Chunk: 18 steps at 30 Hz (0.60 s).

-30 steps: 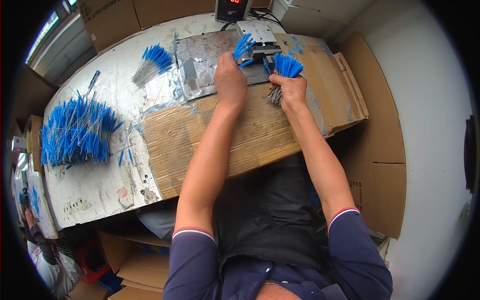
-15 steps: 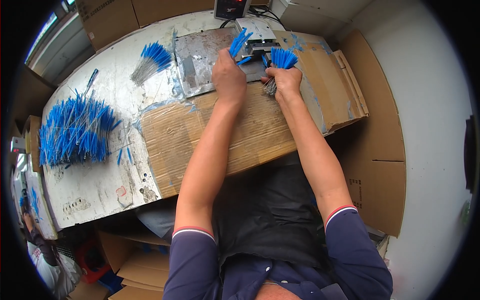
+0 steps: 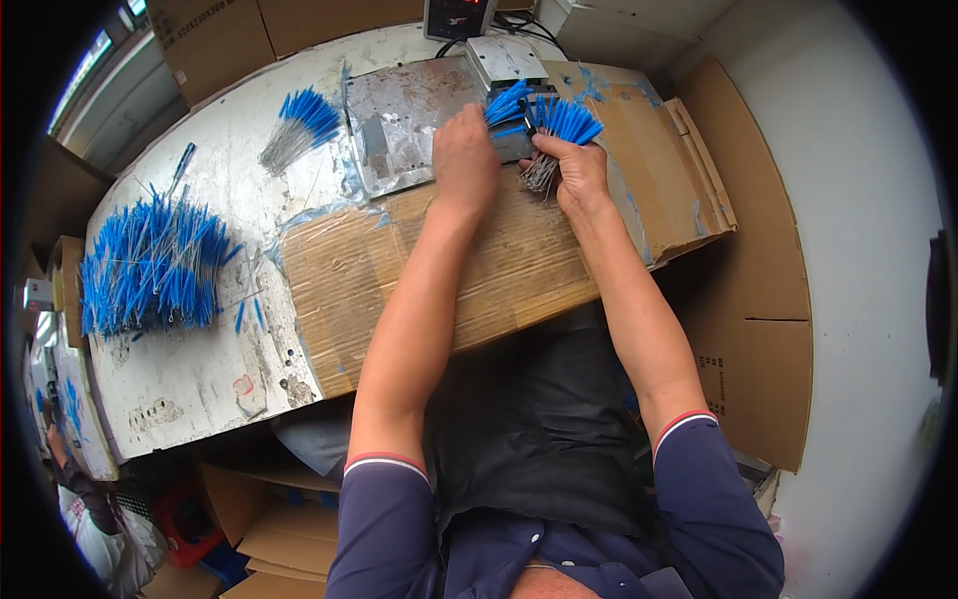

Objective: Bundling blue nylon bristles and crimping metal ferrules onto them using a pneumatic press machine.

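Note:
My left hand (image 3: 466,158) is closed on a small bunch of thin blue-ended wires (image 3: 507,103), whose blue ends point right toward a small metal device (image 3: 506,62). My right hand (image 3: 581,172) grips a thicker bundle of the same wires (image 3: 571,122); their blue ends fan out upward and the silvery stems hang below the fingers. The two bunches are close together in front of the device, and a dark part of it shows between them. The left fingertips are hidden behind the hand.
A big heap of blue-ended wires (image 3: 155,262) lies on the white worn table (image 3: 190,384) at left, with a smaller fanned pile (image 3: 302,128) farther back. A metal plate (image 3: 399,125), flattened cardboard (image 3: 369,260) and a display box (image 3: 458,18) surround the work spot. Another person's arm (image 3: 58,447) shows far left.
My left hand has tilted its bunch from pointing upward to pointing right, closer to the device. My right hand has shifted slightly right and down with its bundle.

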### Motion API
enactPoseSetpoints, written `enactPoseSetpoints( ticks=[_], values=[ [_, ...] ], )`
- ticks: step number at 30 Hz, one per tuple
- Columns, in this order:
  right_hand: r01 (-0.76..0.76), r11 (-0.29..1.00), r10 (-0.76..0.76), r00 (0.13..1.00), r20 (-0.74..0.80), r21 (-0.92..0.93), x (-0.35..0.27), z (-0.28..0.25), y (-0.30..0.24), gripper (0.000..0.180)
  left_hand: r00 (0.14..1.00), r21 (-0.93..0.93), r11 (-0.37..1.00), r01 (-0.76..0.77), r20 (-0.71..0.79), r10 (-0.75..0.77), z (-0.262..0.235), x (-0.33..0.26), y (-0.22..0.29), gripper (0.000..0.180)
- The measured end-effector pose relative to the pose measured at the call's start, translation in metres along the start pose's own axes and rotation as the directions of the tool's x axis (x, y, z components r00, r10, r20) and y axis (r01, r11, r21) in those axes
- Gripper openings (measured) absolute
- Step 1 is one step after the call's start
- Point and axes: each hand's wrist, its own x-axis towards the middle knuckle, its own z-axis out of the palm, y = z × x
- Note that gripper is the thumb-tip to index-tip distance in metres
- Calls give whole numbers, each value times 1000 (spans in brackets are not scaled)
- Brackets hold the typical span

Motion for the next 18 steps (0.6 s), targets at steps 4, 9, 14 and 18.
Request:
enactPoseSetpoints(
  ticks=[4, 9, 14, 18],
  values=[
    [-3, 1000, 5, 996, 84, -20, -4, -8, -4, 14, 999, -9, 1000, 14, 42, -13, 0, 1, 1, 17],
    [-49, 999, 47, 992, 117, 20, -8, -14, -4, 14, 994, 12, 1000, -5, 106, 4, 0, -1, 0, 20],
    [-60, 998, 58, 991, 121, 13, -11, -15, -5, 15, 988, 61, 994, -92, 134, 83, -1, -1, 1, 20],
    [-123, 992, 123, 982, 146, -7, -11, -16, -6, 16, 989, 73, 996, -57, 141, 46, -1, 0, 2, 21]
  ],
)
